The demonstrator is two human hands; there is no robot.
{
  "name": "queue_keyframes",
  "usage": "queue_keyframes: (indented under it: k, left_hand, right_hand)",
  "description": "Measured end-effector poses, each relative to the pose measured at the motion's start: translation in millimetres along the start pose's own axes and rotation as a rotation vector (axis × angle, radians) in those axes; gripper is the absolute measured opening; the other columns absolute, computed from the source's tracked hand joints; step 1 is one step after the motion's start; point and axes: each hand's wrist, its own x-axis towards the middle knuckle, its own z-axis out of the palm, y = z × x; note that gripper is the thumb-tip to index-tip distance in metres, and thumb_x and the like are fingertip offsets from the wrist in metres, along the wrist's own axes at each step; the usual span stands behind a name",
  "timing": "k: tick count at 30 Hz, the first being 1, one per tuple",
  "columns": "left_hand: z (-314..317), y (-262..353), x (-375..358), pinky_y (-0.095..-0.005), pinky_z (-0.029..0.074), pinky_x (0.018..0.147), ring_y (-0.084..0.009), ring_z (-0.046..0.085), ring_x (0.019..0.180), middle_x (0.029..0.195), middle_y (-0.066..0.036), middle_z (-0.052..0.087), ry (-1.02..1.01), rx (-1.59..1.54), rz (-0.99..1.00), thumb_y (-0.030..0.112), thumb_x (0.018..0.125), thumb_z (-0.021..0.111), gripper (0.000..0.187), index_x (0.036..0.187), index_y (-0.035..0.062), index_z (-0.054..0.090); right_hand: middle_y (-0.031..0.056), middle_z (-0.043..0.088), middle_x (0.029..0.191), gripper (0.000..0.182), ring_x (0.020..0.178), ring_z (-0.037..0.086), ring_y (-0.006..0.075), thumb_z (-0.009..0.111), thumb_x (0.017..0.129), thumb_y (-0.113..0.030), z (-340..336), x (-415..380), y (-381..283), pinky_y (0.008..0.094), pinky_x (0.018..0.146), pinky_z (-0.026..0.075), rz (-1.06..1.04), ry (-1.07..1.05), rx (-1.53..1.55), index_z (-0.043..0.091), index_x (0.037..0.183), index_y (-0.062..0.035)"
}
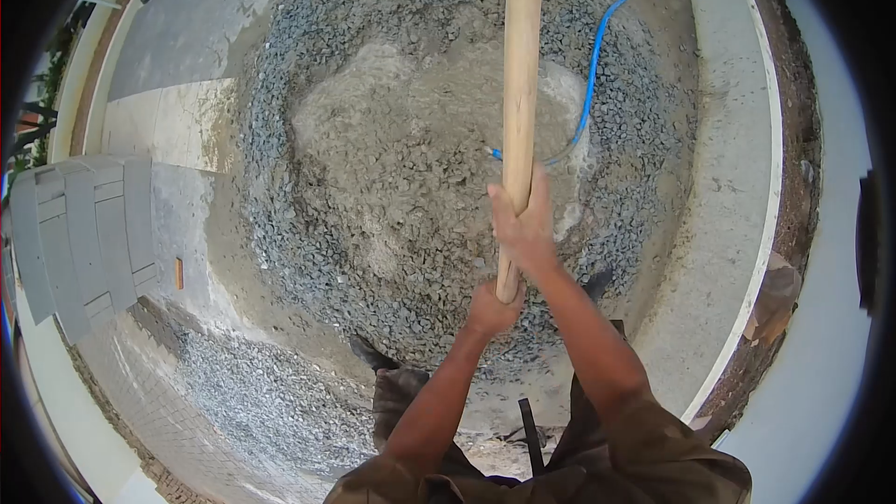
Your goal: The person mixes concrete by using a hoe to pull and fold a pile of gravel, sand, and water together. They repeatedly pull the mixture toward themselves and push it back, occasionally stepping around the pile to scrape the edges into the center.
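A long wooden handle (523,65) runs up the middle of the view and out at the top edge, so its working end is out of sight. My left hand (495,310) is wrapped round the handle near its butt end. Higher up, my right hand (527,227) also grips it, with thumb and fingers on either side of the wood. Beneath both hands spreads a wide heap of wet grey concrete mix (411,131), ringed by loose gravel (271,149). The end of a blue hose (595,65) lies on the mix, partly hidden behind the handle.
Stacked grey blocks (79,233) stand at the left, near a small orange-brown brick piece (179,273). More pale gravel (261,392) lies at lower left. A concrete strip (737,149) with a white edge borders the right. My shoes (373,353) are at the heap's near edge.
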Motion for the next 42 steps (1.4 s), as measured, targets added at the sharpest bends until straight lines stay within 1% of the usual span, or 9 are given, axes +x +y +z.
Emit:
queue_keyframes:
  k: [3,7,16,20,24,30,37,39,42]
  left_hand:
    - [28.2,95.1,136.7,-0.0361,0.047,0.052,-0.0163,0.057,0.056,0.066,-0.008,0.061,0.005,-0.027,0.093,0.021,0.081,0.072,0.028,0.078,-0.0038,0.060]
    - [55.0,95.7,181.4,-0.0336,0.044,0.046,-0.0161,0.053,0.049,0.058,-0.005,0.055,-0.126,-0.159,-0.137,0.017,0.078,0.071,0.022,0.074,-0.0004,0.057]
    - [-29.7,35.1,18.8,-0.0287,0.042,0.043,-0.0122,0.050,0.046,0.057,-0.002,0.053,-0.144,-0.350,-0.369,0.017,0.081,0.070,0.020,0.072,0.0041,0.058]
    - [-63.1,7.5,-69.1,-0.0305,0.039,0.041,-0.0131,0.049,0.043,0.053,-0.003,0.053,-0.139,-0.350,-0.356,0.016,0.082,0.070,0.025,0.066,0.0021,0.057]
    - [-57.6,-85.1,-167.1,-0.0323,0.044,0.046,-0.0135,0.054,0.047,0.054,-0.006,0.057,-0.068,-0.120,-0.421,0.020,0.083,0.070,0.026,0.069,0.0002,0.061]
    - [-27.2,-147.5,-241.5,-0.0348,0.052,0.063,-0.0140,0.065,0.068,0.069,-0.008,0.065,-0.097,0.042,-0.401,0.020,0.084,0.069,0.022,0.078,-0.0004,0.064]
    - [55.7,20.1,23.9,-0.0309,0.052,0.070,-0.0110,0.062,0.083,0.090,-0.005,0.067,0.015,-0.404,0.098,0.016,0.083,0.074,0.024,0.095,-0.0019,0.064]
    - [87.5,62.5,109.6,-0.0314,0.044,0.051,-0.0117,0.055,0.057,0.068,-0.004,0.061,0.030,-0.437,0.045,0.015,0.081,0.073,0.022,0.072,0.0009,0.059]
    - [124.0,82.3,154.5,-0.0359,0.053,0.059,-0.0190,0.064,0.064,0.071,-0.011,0.064,-0.261,-0.374,-0.226,0.017,0.083,0.067,0.025,0.085,-0.0073,0.063]
  right_hand:
    - [0.0264,0.064,0.079,0.044,0.069,0.066,0.0447,0.060,0.090,-0.023,-21.9,162.6,-23.0,0.0501,0.063,0.053,-0.273,0.198,-0.433,0.038,0.118,0.0026]
    - [0.0284,0.065,0.094,0.053,0.090,0.069,0.0391,0.071,0.081,-0.020,-26.4,248.8,48.0,0.0447,0.080,0.057,0.137,0.071,-0.604,0.039,0.114,0.0064]
    - [0.0267,0.063,0.101,0.058,0.099,0.066,0.0378,0.075,0.076,-0.015,49.1,101.5,95.6,0.0396,0.085,0.054,0.292,-0.091,-0.609,0.039,0.115,0.0075]
    - [0.0113,0.057,0.078,0.042,0.058,0.060,0.0210,0.071,0.083,-0.014,64.6,21.7,87.0,0.0377,0.050,0.052,0.642,-0.168,0.170,0.045,0.112,0.0018]
    - [0.0043,0.051,0.064,0.024,0.045,0.051,0.0145,0.070,0.084,-0.012,87.0,-93.7,134.2,0.0318,0.039,0.045,0.816,-0.121,0.168,0.050,0.093,-0.0019]
    - [0.0094,0.061,0.076,0.034,0.062,0.060,0.0175,0.073,0.082,-0.018,47.1,-187.8,99.1,0.0335,0.057,0.050,0.716,-0.237,0.086,0.057,0.107,-0.0022]
    - [0.0207,0.062,0.091,0.048,0.079,0.064,0.0301,0.073,0.083,-0.023,-10.8,52.8,-19.9,0.0413,0.071,0.051,0.069,-0.136,-0.110,0.049,0.118,-0.0022]
    - [0.0248,0.065,0.086,0.047,0.073,0.069,0.0346,0.068,0.085,-0.023,-27.9,145.8,-21.9,0.0437,0.065,0.056,-0.130,-0.095,-0.247,0.045,0.119,-0.0011]
    - [0.0214,0.066,0.082,0.049,0.068,0.068,0.0319,0.070,0.083,-0.019,-62.1,232.2,25.8,0.0420,0.061,0.056,0.079,-0.091,-0.415,0.045,0.120,0.0012]
